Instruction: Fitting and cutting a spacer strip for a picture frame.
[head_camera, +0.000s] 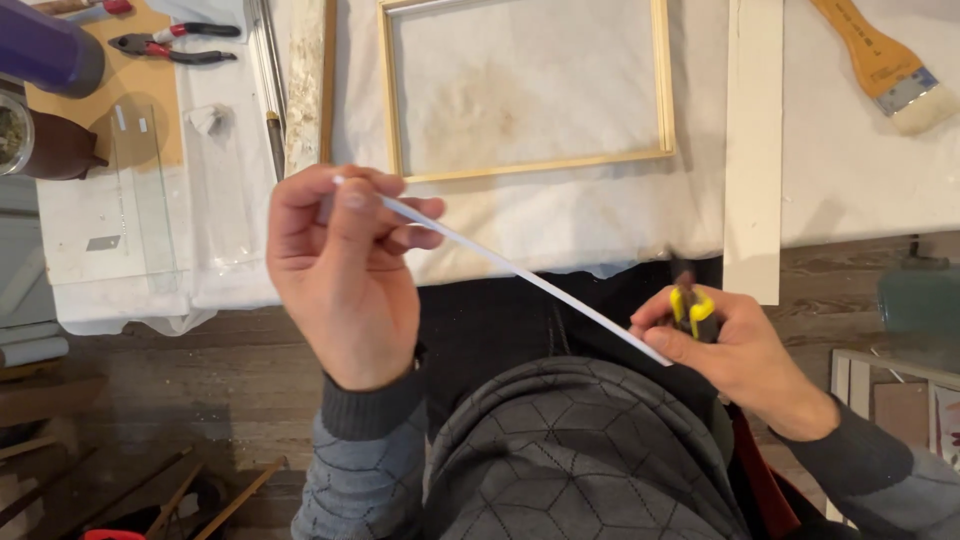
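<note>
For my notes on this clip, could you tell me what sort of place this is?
Probably a framing or craft workshop: a bare wooden frame lies on a cloth-covered table, with a wide paintbrush and pliers nearby.

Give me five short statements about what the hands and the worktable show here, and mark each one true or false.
1. The left hand pinches one end of a thin white strip. True.
2. The right hand holds a paintbrush. False: it grips a yellow-and-black tool; the paintbrush lies on the table.
3. A wooden frame lies flat on the white cloth. True.
4. The red-handled pliers sit inside the frame. False: they lie on a brown board at the far left.
5. The strip runs between both hands. True.
</note>
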